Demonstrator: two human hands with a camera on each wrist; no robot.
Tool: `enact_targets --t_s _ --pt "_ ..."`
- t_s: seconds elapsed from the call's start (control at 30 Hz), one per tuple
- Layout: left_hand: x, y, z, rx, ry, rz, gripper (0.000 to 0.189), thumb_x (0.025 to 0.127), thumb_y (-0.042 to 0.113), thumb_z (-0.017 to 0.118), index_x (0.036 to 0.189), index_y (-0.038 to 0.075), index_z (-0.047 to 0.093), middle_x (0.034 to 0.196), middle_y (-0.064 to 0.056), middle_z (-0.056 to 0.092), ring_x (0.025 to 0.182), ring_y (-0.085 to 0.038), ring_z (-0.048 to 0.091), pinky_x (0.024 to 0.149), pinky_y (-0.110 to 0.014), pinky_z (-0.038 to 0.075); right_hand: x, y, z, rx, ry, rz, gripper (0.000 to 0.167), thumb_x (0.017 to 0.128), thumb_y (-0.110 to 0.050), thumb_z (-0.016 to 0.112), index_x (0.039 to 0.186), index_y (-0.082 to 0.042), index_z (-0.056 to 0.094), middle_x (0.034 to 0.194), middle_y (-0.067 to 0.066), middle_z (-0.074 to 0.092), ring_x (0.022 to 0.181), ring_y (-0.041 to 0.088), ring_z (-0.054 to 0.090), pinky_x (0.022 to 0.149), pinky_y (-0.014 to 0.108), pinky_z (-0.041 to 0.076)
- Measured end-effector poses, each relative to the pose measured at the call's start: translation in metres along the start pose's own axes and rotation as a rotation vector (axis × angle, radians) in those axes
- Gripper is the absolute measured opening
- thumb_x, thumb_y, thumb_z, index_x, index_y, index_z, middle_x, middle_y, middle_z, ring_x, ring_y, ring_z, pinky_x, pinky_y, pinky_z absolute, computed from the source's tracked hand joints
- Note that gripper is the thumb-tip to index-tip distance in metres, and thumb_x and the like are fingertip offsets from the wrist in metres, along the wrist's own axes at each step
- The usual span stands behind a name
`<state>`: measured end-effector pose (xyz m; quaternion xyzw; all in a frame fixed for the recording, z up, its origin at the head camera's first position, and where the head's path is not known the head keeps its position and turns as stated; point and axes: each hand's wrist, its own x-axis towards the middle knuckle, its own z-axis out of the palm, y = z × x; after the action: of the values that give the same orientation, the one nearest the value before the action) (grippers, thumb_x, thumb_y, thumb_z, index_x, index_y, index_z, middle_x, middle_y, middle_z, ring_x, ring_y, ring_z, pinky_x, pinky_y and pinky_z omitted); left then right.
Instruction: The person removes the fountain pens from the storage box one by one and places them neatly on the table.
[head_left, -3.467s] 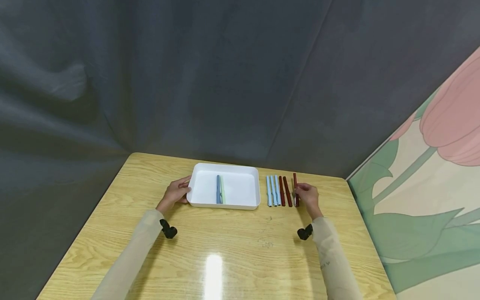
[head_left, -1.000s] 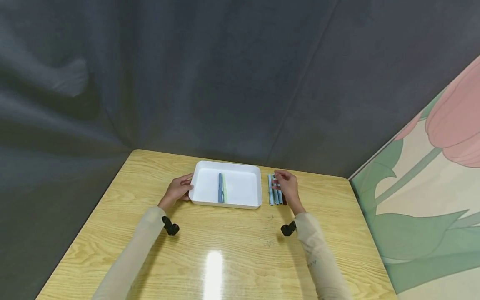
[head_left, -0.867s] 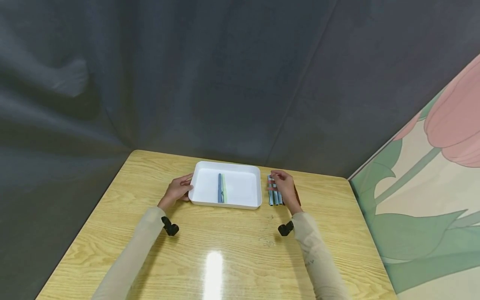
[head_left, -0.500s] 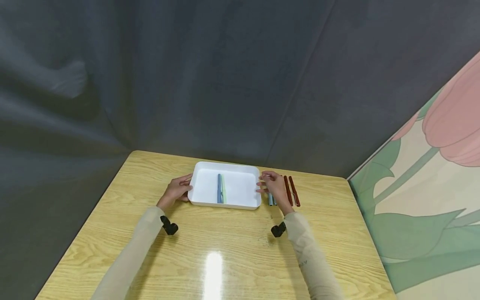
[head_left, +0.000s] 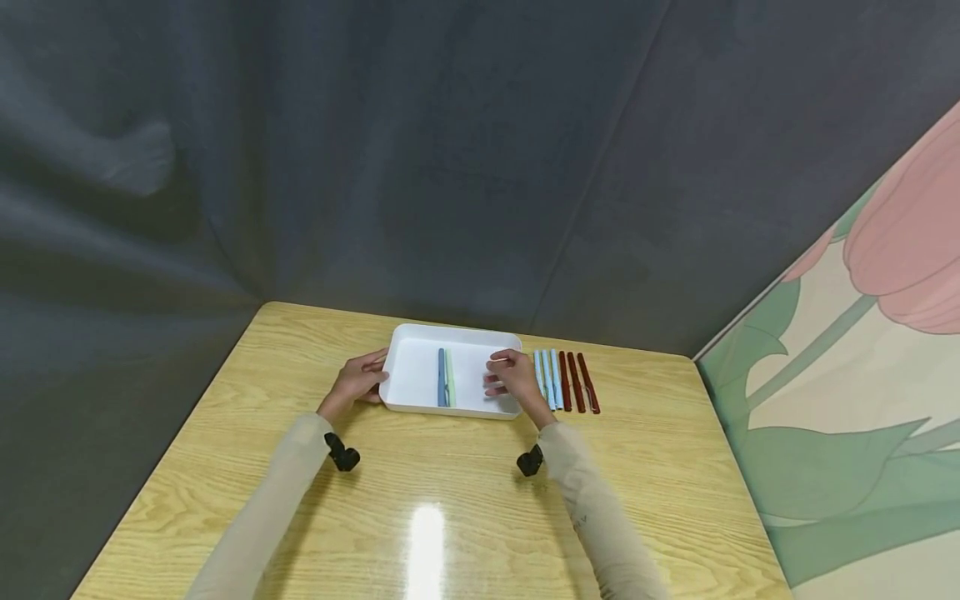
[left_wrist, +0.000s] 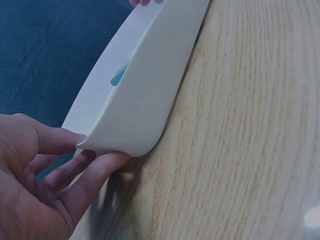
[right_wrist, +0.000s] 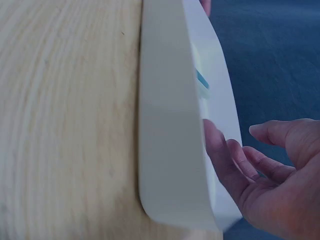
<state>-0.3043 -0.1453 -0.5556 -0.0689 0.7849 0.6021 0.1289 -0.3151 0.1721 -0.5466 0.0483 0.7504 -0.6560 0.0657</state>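
My left hand (head_left: 355,383) pinches the left end of a shallow white tray (head_left: 417,410) between thumb and fingers, as the left wrist view also shows. Inside the tray lie a blue-grey slim stick (head_left: 441,379) and a pale green one (head_left: 450,382), side by side. Over the tray's right part hovers my right hand (head_left: 517,379), fingers spread and loosely bent, with nothing between them. In the right wrist view its fingers (right_wrist: 227,167) reach in over the tray's wall.
Right of the tray, three light blue sticks (head_left: 556,379) and three dark red sticks (head_left: 576,383) lie in a row on the wooden table (head_left: 480,492). A dark curtain (head_left: 450,167) hangs behind the table, and a flower-patterned wall (head_left: 862,400) stands to the right.
My right hand has let go of the rightmost dark red stick, which now lies beside the other two. It has moved left across the row to above the tray. My left hand keeps its hold.
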Motion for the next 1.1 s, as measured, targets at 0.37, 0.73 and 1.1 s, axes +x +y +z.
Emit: enact_targets --t_s 0.37,0.73,1.1 --pt "0.000 -0.001 0.002 0.019 -0.004 0.040 0.060 0.103 0.005 0.059 0.161 0.012 0.044 0.151 -0.028 0.054 0.088 -0.020 0.073 0.058 -0.028 0.061 -0.006 0.015 0.029 -0.117 -0.017 0.013 0.021 0.100 -0.008 0.069 0.115 0.007 0.067 0.093 0.018 0.071 0.071 0.024 0.073 0.056 0.033 0.062" --pt "0.001 -0.004 0.002 0.028 0.005 0.047 0.060 0.103 0.005 0.059 0.161 0.012 0.043 0.150 -0.029 0.054 0.085 -0.020 0.073 0.054 -0.024 0.057 -0.004 0.016 0.058 -0.234 0.009 -0.043 0.021 0.095 -0.011 0.076 0.107 0.004 0.068 0.088 0.014 0.072 0.070 0.021 0.073 0.059 0.029 0.063" --pt "-0.003 -0.001 0.001 0.042 0.007 0.048 0.059 0.104 0.006 0.058 0.160 0.012 0.044 0.150 -0.028 0.054 0.091 -0.027 0.074 0.055 -0.025 0.058 0.001 0.010 0.081 -0.619 0.125 -0.094 0.031 0.088 -0.028 0.085 0.102 -0.003 0.074 0.087 0.006 0.074 0.067 0.014 0.062 0.067 0.032 0.052"
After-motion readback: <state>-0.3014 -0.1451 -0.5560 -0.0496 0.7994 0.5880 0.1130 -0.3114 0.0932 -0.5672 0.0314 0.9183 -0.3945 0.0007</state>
